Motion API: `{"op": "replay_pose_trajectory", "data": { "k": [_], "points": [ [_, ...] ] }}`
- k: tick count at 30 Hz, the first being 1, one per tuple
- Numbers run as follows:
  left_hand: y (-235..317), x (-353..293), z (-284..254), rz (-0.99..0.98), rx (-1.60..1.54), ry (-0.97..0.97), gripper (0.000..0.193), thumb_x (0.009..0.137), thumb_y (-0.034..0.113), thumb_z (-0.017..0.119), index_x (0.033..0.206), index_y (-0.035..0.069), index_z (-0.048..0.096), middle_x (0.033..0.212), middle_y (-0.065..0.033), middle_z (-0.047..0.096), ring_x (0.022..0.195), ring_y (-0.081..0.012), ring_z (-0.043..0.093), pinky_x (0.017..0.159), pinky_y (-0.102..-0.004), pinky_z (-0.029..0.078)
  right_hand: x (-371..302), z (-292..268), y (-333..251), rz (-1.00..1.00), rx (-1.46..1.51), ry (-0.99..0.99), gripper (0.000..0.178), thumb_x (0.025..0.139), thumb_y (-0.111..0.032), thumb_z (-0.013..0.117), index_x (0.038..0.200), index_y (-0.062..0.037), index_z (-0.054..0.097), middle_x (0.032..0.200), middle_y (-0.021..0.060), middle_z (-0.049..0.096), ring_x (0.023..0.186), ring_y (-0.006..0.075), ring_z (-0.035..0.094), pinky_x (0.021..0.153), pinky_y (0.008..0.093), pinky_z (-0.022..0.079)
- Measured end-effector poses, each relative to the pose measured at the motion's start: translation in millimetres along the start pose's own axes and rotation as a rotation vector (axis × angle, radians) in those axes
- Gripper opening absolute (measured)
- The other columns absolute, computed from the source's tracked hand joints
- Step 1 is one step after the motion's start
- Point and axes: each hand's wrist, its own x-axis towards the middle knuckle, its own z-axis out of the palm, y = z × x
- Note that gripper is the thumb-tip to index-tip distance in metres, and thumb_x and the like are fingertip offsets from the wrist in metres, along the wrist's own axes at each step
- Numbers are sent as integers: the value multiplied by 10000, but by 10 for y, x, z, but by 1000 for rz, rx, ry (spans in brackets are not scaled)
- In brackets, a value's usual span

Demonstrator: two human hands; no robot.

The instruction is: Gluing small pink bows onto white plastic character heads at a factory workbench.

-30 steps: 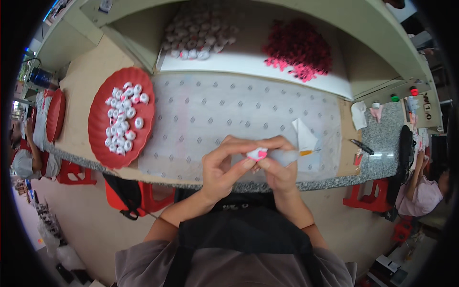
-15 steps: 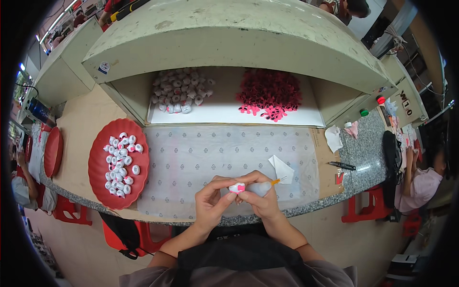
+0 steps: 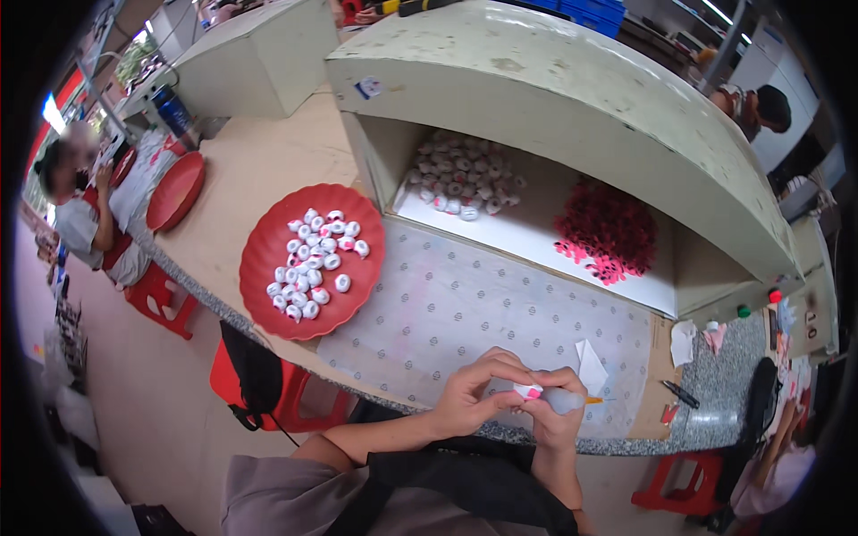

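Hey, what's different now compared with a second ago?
The view has swung left and tilted, so the red plate appears farther right. Nothing was taken up or let go. The left hand and right hand still pinch the white-and-pink piece; the right still holds the translucent bottle.

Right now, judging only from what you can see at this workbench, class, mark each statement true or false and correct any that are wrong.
1. The left hand and right hand both touch one small white-and-pink piece. True.
2. The right hand also holds a translucent bottle with an orange tip. True.
3. The orange tip touches the white-and-pink piece. False: it points away from it.
4. A red scalloped dish holds white pieces. True.
5. The dish is right of both hands. False: it is to their left.
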Motion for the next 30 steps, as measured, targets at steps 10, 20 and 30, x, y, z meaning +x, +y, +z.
{"op": "replay_pose_trajectory", "data": {
  "k": [10, 20, 30],
  "points": [
    [-63, -41, -43, 104, 48, 0, 224, 736, 20, 537, 955, 4, 495, 912, -90, 502, 830, -132, 474, 649, -223, 410, -17, 37, 36, -64, -132, 76, 255, 631, -51, 649, 832, 28, 513, 805, 108, 552, 743, 145, 521, 681, 234, 404],
    [32, -43, -230, -17, 246, 83, 251, 716, 132, 589, 918, -2, 524, 853, -92, 540, 815, -196, 474, 733, -298, 365, 95, 212, 258, -97, -113, 131, 295, 672, -56, 613, 913, 39, 473, 752, 114, 537, 639, 140, 515, 540, 223, 426],
    [623, 349, -1220, 123, 1501, 348, 380, 660, 68, 603, 1024, 39, 499, 1020, -132, 486, 991, -300, 426, 832, -345, 331, 197, -268, 125, 25, -259, 238, 390, 662, 64, 537, 1034, 19, 430, 743, 55, 518, 608, 69, 455, 496, 171, 376]
  ]
}}
